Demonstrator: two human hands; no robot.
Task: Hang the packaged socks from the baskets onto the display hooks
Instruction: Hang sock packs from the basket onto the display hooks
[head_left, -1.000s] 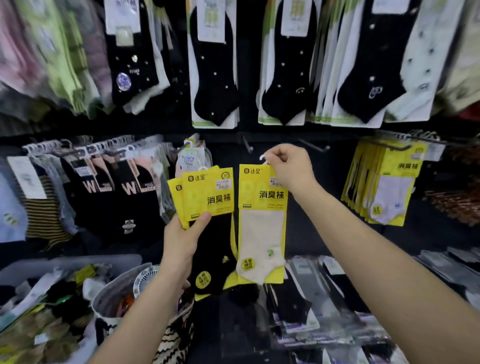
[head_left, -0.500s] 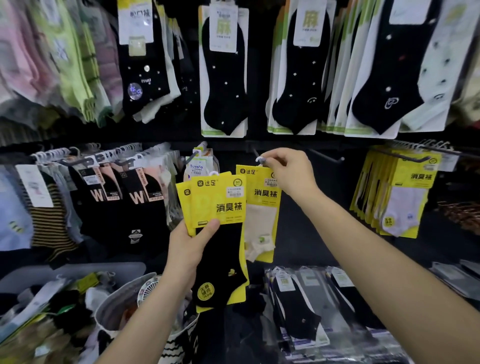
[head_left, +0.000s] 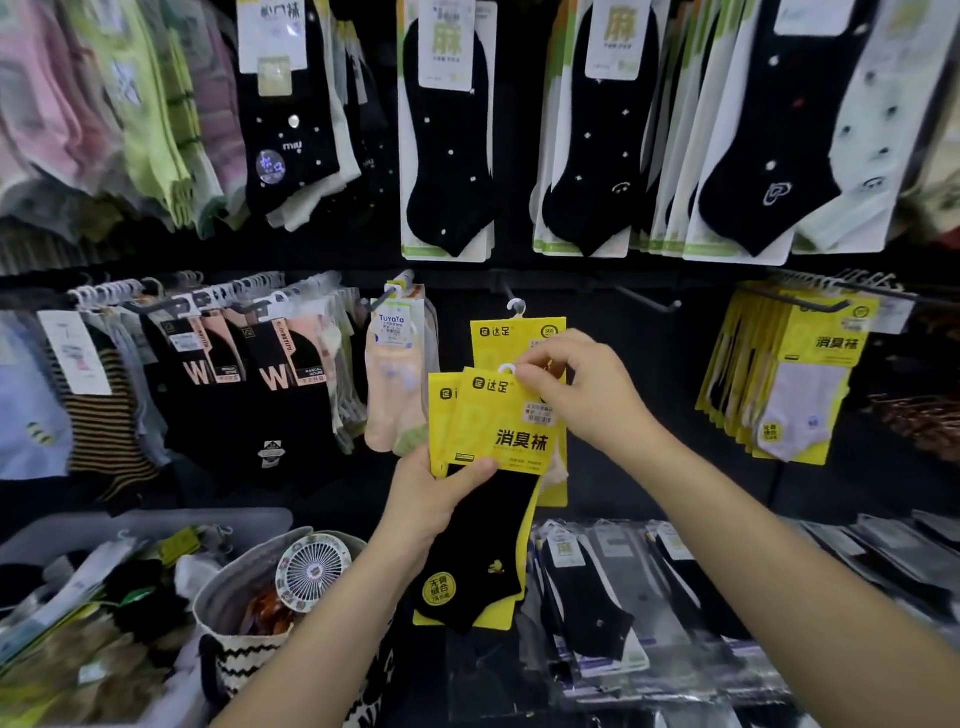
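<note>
My left hand (head_left: 434, 506) grips a small stack of yellow sock packs (head_left: 501, 431) with black socks, held in front of the display wall. My right hand (head_left: 587, 395) pinches the white hanger loop at the top of the front pack. Behind them, a yellow pack with a pale sock (head_left: 511, 335) hangs by its white loop from a black display hook (head_left: 506, 291). A second bare hook (head_left: 644, 299) juts out to the right.
A grey basket (head_left: 156, 525) full of packaged socks sits lower left, beside a fabric basket (head_left: 234, 597) with a small fan. More yellow packs (head_left: 800, 374) hang at right. Other socks fill the upper row and left hooks. Bagged socks (head_left: 597, 597) lie below.
The right hand left the pale-sock pack hanging on the hook and came down to pinch the loop of the front pack in my left hand.
</note>
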